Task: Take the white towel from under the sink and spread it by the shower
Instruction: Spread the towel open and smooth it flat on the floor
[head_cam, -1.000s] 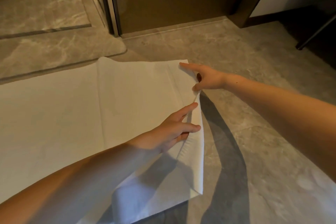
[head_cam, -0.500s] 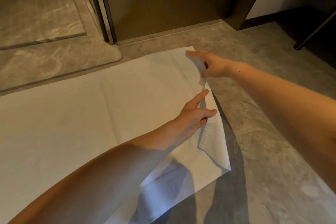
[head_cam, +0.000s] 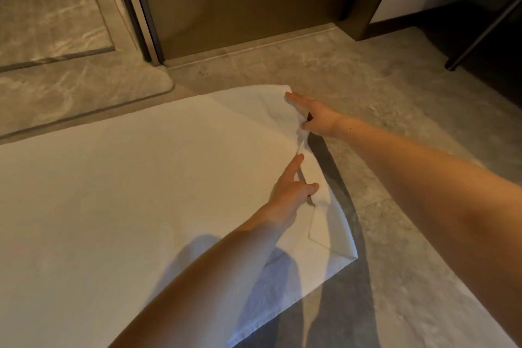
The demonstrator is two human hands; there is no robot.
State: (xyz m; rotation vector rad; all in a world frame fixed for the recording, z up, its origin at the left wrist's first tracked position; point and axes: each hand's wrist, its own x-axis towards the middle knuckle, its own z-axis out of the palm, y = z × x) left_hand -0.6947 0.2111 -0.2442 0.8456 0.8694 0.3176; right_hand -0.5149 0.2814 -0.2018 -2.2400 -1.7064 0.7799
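Towel: large white rectangular cloth towel (head_cam: 135, 192) lies flat on the grey marbled stone floor (head_cam: 395, 178), covering most of the lower left of view; its far long edge runs just beside the raised stone shower threshold (head_cam: 84, 104).
Towel rt edge: partly folded back on itself, a flap lifted between the two hands; near rt corner lies on the floor w/ a crease.
Left hand (head_cam: 291, 192): on the towel's rt edge, nearer side; index finger stretched out along the fold, thumb and other fingers pinching the flap.
Right hand (head_cam: 316, 117): at the towel's far rt corner; fingers straight and together, lying on the corner, thumb pinching the cloth edge below.
Shower frame: dark metal post (head_cam: 141, 17) beyond the towel's far edge.
Door: brown panel (head_cam: 240, 0) past the towel's far rt corner.
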